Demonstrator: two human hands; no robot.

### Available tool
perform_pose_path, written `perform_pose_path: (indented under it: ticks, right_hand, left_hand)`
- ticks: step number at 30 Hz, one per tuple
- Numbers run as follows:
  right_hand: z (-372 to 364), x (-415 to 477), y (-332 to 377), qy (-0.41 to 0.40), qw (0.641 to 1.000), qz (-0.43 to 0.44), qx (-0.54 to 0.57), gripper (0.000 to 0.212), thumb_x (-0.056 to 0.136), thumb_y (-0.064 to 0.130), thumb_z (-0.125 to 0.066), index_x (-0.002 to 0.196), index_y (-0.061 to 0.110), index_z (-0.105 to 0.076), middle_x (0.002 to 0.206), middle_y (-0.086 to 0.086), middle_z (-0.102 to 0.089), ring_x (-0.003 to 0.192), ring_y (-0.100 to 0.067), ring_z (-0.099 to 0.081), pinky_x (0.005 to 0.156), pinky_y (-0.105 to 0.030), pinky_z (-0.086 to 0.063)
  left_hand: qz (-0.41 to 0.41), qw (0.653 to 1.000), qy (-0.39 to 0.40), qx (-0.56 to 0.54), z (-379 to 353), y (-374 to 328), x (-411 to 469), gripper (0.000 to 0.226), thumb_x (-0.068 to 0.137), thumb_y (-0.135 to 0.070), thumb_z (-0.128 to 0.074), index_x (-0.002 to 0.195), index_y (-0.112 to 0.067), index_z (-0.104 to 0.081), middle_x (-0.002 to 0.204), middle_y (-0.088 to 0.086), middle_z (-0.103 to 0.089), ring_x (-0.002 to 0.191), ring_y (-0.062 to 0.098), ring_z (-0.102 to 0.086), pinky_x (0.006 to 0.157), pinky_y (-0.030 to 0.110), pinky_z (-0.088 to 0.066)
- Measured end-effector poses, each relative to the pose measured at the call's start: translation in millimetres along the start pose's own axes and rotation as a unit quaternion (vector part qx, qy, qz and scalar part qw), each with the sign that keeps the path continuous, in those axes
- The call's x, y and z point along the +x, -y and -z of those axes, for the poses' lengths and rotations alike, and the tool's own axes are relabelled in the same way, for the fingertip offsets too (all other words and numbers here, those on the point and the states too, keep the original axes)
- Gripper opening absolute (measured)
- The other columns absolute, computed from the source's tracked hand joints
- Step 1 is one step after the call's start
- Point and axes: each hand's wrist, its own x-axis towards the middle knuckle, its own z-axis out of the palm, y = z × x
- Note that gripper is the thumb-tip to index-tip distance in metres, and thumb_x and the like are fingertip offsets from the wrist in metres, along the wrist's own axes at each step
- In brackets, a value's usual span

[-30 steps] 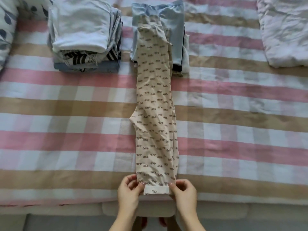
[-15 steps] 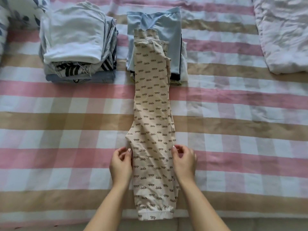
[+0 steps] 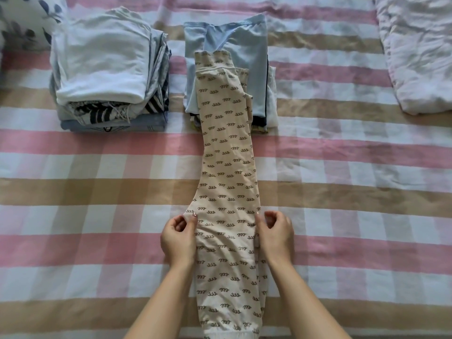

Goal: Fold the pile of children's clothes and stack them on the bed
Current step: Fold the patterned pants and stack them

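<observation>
A leaf-printed pillow (image 3: 22, 23) was seen at the far left corner of the bed (image 3: 342, 192), which was covered by a sheet checked in pink, tan and white. Just beside the pillow a left stack (image 3: 105, 67) of folded clothes was set, topped by a white garment, with striped and blue pieces shown at its near edge. Nearer the viewer, the left hand (image 3: 178, 238) was placed at the left edge of the trousers (image 3: 227, 182). Its fingers were curled, and the fabric was pinched between thumb and forefinger where the edge jutted out to a point. The trousers, cream with a small dark squiggle print, were laid flat and lengthwise down the middle of the bed, folded leg upon leg into one long strip. Their gathered far end was rested on top of the right stack (image 3: 234, 42), a pile topped by a pale blue garment and set near the left stack but apart from it. Their white hem band was found at the bottom of the view. The right hand (image 3: 275, 234) was held at the right edge of the trousers, level with the left hand, with the edge pinched by thumb and curled fingers. A crumpled white quilt (image 3: 420, 52) was seen at the far right, well apart from the stacks.
</observation>
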Motion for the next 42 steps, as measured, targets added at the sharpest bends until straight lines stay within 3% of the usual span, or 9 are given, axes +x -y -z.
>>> perform_pose_path:
  ticks: [7, 11, 13, 17, 20, 22, 26, 32, 42]
  right_hand:
    - [-1.5, 9.7, 5.5, 0.021, 0.99, 0.007, -0.14, 0.024, 0.089, 0.039, -0.054, 0.088, 0.019, -0.066, 0.102, -0.003, -0.057, 0.103, -0.025, -0.049, 0.081, -0.035, -0.039]
    - [6.4, -6.8, -1.3, 0.007, 0.994, 0.091, -0.055, 0.019, 0.09, 0.025, -0.057, 0.103, 0.012, -0.061, 0.102, -0.005, -0.056, 0.1, -0.024, -0.049, 0.086, -0.036, -0.04]
    - [15.4, -26.2, -13.0, -0.007, 0.984, 0.177, -0.023, 0.019, 0.09, 0.021, -0.056, 0.104, 0.008, -0.061, 0.098, -0.004, -0.057, 0.095, -0.024, -0.052, 0.084, -0.033, -0.041]
    - [21.1, -72.6, -58.3, 0.043, 0.891, 0.436, -0.122, 0.025, 0.086, 0.02, -0.052, 0.1, 0.009, -0.069, 0.103, -0.007, -0.067, 0.099, -0.025, -0.061, 0.082, -0.033, -0.047]
    - [19.2, -78.2, -88.8, 0.091, 0.799, 0.529, -0.271, 0.038, 0.085, 0.024, -0.046, 0.117, 0.014, -0.065, 0.125, -0.004, -0.061, 0.118, -0.024, -0.056, 0.101, -0.039, -0.034]
    - [24.8, -70.2, -101.3, 0.096, 0.79, 0.512, -0.324, 0.045, 0.084, 0.028, -0.042, 0.125, 0.016, -0.058, 0.132, -0.003, -0.055, 0.126, -0.024, -0.048, 0.106, -0.041, -0.023]
    - [36.5, -64.7, -124.5, 0.088, 0.795, 0.513, -0.311, 0.051, 0.084, 0.026, -0.043, 0.134, 0.018, -0.046, 0.141, -0.006, -0.041, 0.141, -0.015, -0.016, 0.11, -0.04, -0.015]
    - [33.4, -77.0, -136.1, 0.114, 0.719, 0.616, -0.3, 0.04, 0.08, 0.022, -0.055, 0.118, 0.028, -0.063, 0.134, -0.004, -0.053, 0.128, -0.024, -0.046, 0.105, -0.04, -0.03]
    - [41.1, -103.5, -150.7, 0.099, 0.73, 0.644, -0.206, 0.019, 0.088, 0.027, -0.057, 0.085, 0.026, -0.076, 0.113, 0.006, -0.068, 0.114, -0.017, -0.059, 0.105, -0.044, -0.032]
  left_hand:
    - [-0.002, 1.0, 0.028, 0.003, 8.3, 1.9, 9.4, 0.014, 0.077, -0.005, -0.071, 0.081, -0.014, -0.061, 0.066, -0.004, -0.058, 0.063, 0.011, -0.053, 0.053, 0.006, -0.041]
    - [-0.042, 0.996, 0.077, 0.033, 17.8, 5.1, -9.6, 0.022, 0.085, -0.013, -0.064, 0.105, -0.013, -0.055, 0.098, 0.0, -0.059, 0.096, 0.018, -0.058, 0.083, 0.024, -0.046]
    - [-0.177, 0.976, 0.065, 0.111, 28.6, 13.0, -24.4, 0.032, 0.087, -0.016, -0.062, 0.117, -0.008, -0.051, 0.114, 0.003, -0.052, 0.108, 0.016, -0.05, 0.098, 0.025, -0.038]
    - [-0.526, 0.795, 0.184, 0.241, 49.3, 47.1, -54.4, 0.029, 0.084, -0.01, -0.053, 0.111, -0.005, -0.063, 0.118, 0.012, -0.061, 0.114, 0.028, -0.053, 0.097, 0.04, -0.045]
    - [-0.602, 0.648, 0.289, 0.367, 61.7, 67.7, -55.7, 0.039, 0.08, -0.01, -0.049, 0.116, -0.009, -0.064, 0.126, 0.01, -0.06, 0.119, 0.029, -0.054, 0.1, 0.043, -0.043]
    - [-0.591, 0.616, 0.297, 0.428, 71.2, 72.0, -44.6, 0.047, 0.076, -0.019, -0.054, 0.122, -0.013, -0.06, 0.129, 0.008, -0.057, 0.119, 0.028, -0.054, 0.108, 0.037, -0.031]
    - [-0.571, 0.618, 0.318, 0.437, 87.6, 78.4, -31.9, 0.045, 0.085, -0.025, -0.043, 0.126, -0.012, -0.058, 0.135, 0.009, -0.052, 0.126, 0.029, -0.046, 0.11, 0.033, -0.019]
    - [-0.644, 0.579, 0.323, 0.381, 96.7, 98.8, -38.4, 0.037, 0.097, -0.02, -0.035, 0.114, -0.019, -0.067, 0.131, 0.004, -0.056, 0.123, 0.026, -0.05, 0.101, 0.044, -0.044]
    - [-0.653, 0.642, 0.289, 0.278, 120.8, 114.2, -76.1, 0.023, 0.087, -0.021, -0.056, 0.079, -0.016, -0.076, 0.106, -0.001, -0.07, 0.106, 0.018, -0.063, 0.098, 0.039, -0.044]
